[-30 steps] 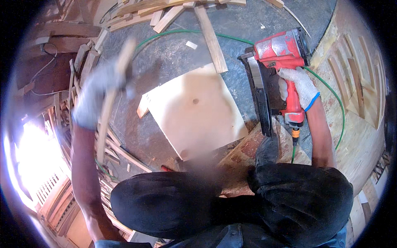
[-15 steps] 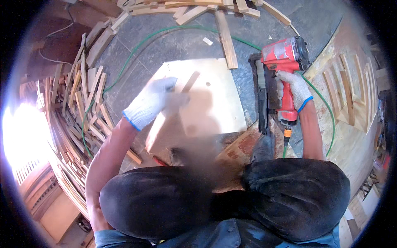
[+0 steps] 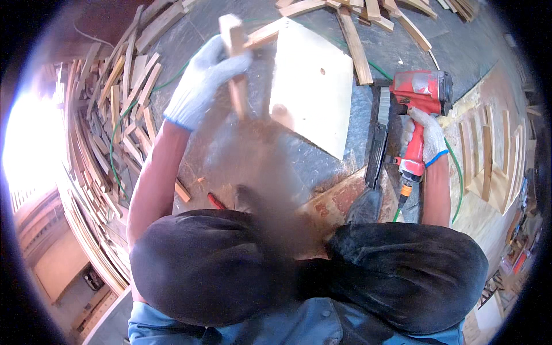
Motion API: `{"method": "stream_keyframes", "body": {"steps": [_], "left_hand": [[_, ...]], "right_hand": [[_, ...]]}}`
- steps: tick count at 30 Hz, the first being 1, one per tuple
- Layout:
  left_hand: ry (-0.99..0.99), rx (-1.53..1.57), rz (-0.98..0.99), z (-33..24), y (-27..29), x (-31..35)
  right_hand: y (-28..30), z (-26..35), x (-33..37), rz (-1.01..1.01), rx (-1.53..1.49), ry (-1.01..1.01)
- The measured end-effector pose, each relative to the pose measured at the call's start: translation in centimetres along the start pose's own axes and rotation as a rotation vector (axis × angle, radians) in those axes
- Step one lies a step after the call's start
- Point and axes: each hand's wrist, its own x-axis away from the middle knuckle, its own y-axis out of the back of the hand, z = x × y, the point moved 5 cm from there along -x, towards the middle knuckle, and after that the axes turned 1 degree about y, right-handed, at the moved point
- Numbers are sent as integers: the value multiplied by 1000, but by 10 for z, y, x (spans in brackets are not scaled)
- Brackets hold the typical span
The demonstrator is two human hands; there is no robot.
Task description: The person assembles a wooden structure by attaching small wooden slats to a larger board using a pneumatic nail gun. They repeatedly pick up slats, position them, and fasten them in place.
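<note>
My left hand (image 3: 207,80), in a white knit glove with a blue cuff, grips a short wooden strip (image 3: 234,40) between thumb and fingers. To its right is a pale plywood panel (image 3: 313,80) with a small dark knot. Another piece of wood (image 3: 263,34) meets the panel's upper left corner; whether they are joined I cannot tell. My right hand (image 3: 425,132), gloved alike, is wrapped around the handle of a red nail gun (image 3: 418,95). The gun's long black magazine (image 3: 378,135) stands between the hand and the panel. Its trigger is partly hidden by my fingers.
Loose wooden strips (image 3: 115,109) are heaped at the left, and more sticks (image 3: 356,43) lie at the far side. A green air hose (image 3: 454,178) runs across the floor. A slatted wooden piece (image 3: 489,155) stands at the right. Red-handled pliers (image 3: 217,201) lie by my left knee.
My left hand has moved up and away, raising the wooden strip. The panel has turned and shifted farther off to the right. My right hand still holds the nail gun.
</note>
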Motion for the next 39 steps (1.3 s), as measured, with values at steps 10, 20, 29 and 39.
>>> {"method": "stream_keyframes", "body": {"steps": [10,20,29,39], "left_hand": [[-274,-683,-90,79,-31,65],[-423,-659,-96,96,-73,51],[-422,-539,-128,99,-77,47],[-449,-557,-133,99,-80,39]], "right_hand": [[-15,-12,49,263,-258,80],[-68,-38,103,444,-240,28],[-106,-31,105,480,-188,31],[-107,-38,100,540,-178,-43]]}}
